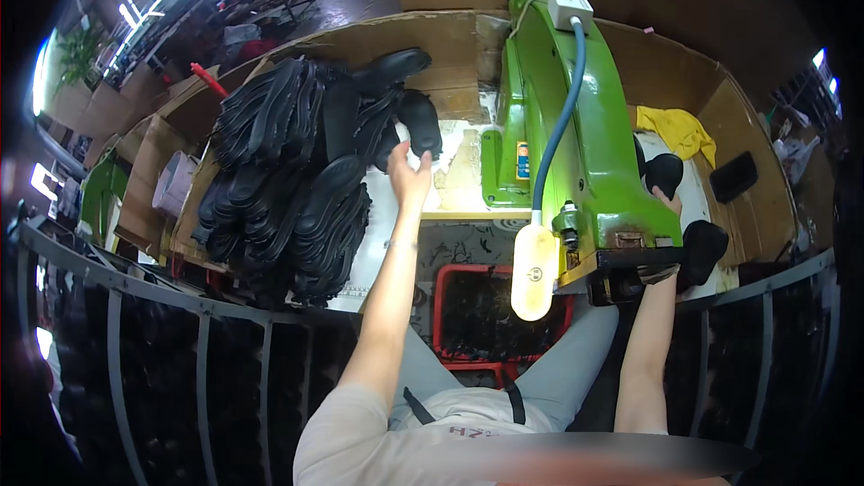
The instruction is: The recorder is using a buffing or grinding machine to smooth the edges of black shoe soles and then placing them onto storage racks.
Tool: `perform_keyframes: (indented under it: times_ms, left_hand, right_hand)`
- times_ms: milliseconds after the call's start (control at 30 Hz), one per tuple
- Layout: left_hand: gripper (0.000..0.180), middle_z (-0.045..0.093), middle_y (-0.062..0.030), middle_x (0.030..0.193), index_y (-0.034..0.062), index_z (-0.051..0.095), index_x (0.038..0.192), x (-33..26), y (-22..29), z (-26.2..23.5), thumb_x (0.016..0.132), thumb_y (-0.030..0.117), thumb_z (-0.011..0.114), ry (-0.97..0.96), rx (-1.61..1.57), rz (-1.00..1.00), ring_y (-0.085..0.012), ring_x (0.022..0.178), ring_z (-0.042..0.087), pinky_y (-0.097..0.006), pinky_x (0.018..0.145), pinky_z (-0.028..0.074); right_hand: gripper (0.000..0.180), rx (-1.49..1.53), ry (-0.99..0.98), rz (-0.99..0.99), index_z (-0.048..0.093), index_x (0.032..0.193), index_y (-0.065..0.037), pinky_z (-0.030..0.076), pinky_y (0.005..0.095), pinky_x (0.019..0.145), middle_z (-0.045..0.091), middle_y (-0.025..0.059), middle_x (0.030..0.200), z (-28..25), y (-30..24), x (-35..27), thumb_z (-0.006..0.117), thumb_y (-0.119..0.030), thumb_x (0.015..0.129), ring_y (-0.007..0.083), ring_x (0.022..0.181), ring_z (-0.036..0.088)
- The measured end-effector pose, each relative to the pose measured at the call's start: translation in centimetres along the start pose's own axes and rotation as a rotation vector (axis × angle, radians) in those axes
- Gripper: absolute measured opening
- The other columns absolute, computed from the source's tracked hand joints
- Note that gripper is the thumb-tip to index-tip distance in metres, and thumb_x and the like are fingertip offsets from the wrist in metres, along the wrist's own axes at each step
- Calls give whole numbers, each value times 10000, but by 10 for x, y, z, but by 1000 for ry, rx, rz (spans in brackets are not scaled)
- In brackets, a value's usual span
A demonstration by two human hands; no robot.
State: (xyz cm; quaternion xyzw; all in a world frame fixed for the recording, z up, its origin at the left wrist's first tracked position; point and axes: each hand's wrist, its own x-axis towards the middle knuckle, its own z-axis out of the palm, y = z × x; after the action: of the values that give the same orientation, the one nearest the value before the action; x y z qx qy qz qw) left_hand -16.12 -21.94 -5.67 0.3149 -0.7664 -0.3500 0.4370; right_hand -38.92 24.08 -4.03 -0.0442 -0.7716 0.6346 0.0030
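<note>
My left hand (411,182) is reaching over the white table, its thumb and fingers apart. Its fingertips are at the lower end of a black shoe sole (418,119), and I cannot tell if they touch it. Left of that hand lie big stacks of black shoe soles (274,117), layered on their edges. My right hand (668,202) is on the far side of a green machine (589,117), which hides part of it. The visible fingers are closed on a black shoe sole (664,171). Another black sole (705,247) sits beside my right wrist.
Cardboard walls (441,72) fence the table. A yellow lamp (535,274) hangs on a blue flexible cable at the machine's front. A yellow cloth (677,135) and a dark flat piece (734,177) lie at right. Below, a red-framed stool (438,306) stands between my legs, behind a grey rail (202,304).
</note>
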Motion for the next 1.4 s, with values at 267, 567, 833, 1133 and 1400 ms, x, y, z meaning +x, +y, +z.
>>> perform_keyframes:
  times_ms: [267, 567, 833, 1133, 1400]
  left_hand:
    - [743, 476, -178, 1280, 43, 434, 1293, 30, 5, 67, 705, 383, 736, -92, 546, -222, -335, 1178, 404, -438, 965, 320]
    - [606, 600, -205, 1136, -16, 535, 1152, -135, 57, -109, 642, 170, 806, -175, -123, 30, -334, 1056, 586, -376, 923, 456]
    - [926, 492, -237, 1283, -28, 238, 1387, -209, 94, -165, 643, 108, 772, -739, -938, -163, -266, 1177, 501, -370, 1026, 360]
    - [136, 644, -5, 800, -27, 653, 933, -252, 155, -80, 840, 71, 666, -917, -712, -427, -51, 708, 545, -211, 644, 462]
    - [139, 626, -5, 677, -26, 664, 807, -230, 190, -70, 807, 104, 711, -836, -586, -374, -28, 591, 514, -190, 519, 400]
  right_hand:
    - [488, -55, 69, -205, 462, 1295, 1, 418, 342, 929, 561, 147, 1187, 30, 20, -34, 586, -254, 898, 239, 1067, 546]
    - [399, 457, -782, 113, 469, 1235, 21, 521, 406, 773, 565, 189, 1184, 68, 51, -263, 520, -219, 921, 292, 970, 612]
    - [371, 788, -734, 613, 522, 1156, 50, 492, 344, 897, 627, 124, 1073, 66, 32, -333, 602, 38, 793, 202, 987, 617]
    - [356, 576, -611, 585, 599, 1057, 25, 494, 289, 843, 639, 88, 1021, 4, 54, -397, 709, 52, 719, 154, 902, 617]
    - [377, 568, -605, 352, 585, 1091, 54, 472, 265, 845, 633, 83, 1037, 0, 40, -381, 707, 11, 737, 131, 927, 588]
